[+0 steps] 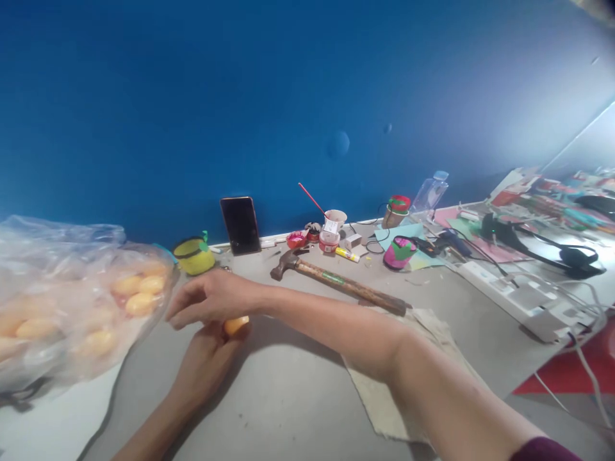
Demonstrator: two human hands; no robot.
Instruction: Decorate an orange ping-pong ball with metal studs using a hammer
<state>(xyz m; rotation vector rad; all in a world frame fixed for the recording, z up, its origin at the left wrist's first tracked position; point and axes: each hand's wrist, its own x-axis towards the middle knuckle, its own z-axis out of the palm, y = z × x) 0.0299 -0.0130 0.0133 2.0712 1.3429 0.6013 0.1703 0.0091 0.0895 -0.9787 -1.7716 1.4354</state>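
Observation:
My left hand [209, 358] is wrapped round a small orange-yellow ball [235, 326] low over the grey table [269, 397]. Crossing above it, my right hand [211, 298] has its fingers bent, the thumb apart from them, with nothing visible between. Close beyond the hands stands a yellow-green cup [193, 255]. To the left, a clear plastic bag [86, 269] holds several similar orange-yellow balls. A claw hammer [341, 282] with a wooden handle lies beyond my right forearm, its handle end near a beige cloth [379, 397] partly hidden by the arm.
A dark phone [240, 225] leans against the blue wall. Paint pots, a white cup [336, 219], a yellow tube [347, 255] and a pink-green cup [400, 252] stand or lie behind the hammer. At the right are a power strip [519, 301], cables and a headset [542, 246].

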